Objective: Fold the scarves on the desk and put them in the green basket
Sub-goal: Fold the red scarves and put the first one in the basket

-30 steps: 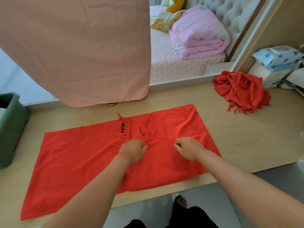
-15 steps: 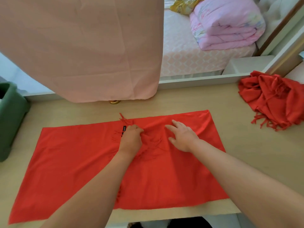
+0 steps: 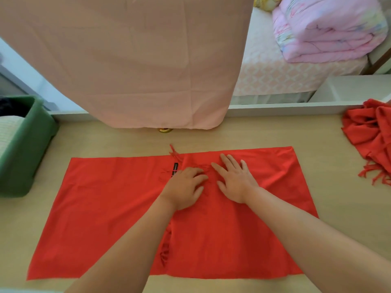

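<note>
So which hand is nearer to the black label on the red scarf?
Left. The left hand rests just right of the black label, nearly touching it; the right hand lies flat on the red scarf, farther right.

Bare left hand (image 3: pixel 186 187), bare right hand (image 3: pixel 234 180), both forearms bare

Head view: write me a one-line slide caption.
Left hand and right hand press a folded-over red scarf flat on the desk; a crumpled red scarf lies right, the green basket left.
</note>
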The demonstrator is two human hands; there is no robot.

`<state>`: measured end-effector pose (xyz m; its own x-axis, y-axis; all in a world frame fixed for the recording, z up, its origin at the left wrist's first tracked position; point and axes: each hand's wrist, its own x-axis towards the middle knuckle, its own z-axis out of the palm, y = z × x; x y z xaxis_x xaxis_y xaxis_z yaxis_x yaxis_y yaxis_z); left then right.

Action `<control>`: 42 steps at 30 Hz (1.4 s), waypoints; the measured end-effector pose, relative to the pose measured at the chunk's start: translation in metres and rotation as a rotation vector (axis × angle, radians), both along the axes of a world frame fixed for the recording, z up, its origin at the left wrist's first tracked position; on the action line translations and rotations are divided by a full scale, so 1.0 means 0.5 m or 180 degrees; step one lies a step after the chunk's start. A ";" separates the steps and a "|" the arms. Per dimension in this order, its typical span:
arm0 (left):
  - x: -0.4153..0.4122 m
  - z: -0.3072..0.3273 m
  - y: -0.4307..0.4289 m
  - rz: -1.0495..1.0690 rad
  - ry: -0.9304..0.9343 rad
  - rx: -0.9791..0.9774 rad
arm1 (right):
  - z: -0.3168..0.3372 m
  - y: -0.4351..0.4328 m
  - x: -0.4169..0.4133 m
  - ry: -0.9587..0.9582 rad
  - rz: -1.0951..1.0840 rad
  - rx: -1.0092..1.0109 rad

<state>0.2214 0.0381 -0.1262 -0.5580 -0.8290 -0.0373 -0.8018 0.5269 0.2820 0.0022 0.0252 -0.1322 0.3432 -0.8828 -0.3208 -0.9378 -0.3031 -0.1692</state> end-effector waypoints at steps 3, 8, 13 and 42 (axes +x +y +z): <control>0.061 -0.021 0.001 0.0502 -0.0923 -0.0224 | -0.014 -0.006 -0.001 0.0086 -0.0024 0.0084; 0.128 0.011 0.006 0.1290 -0.0500 -0.0610 | -0.013 -0.008 0.009 0.0221 -0.0070 0.0107; 0.051 0.006 0.051 0.0422 0.0083 -0.0438 | -0.013 0.041 0.042 0.0108 -0.0364 -0.0305; -0.236 0.022 0.237 0.0025 -0.0592 0.0101 | 0.025 0.507 -0.301 0.0263 -0.2609 0.0017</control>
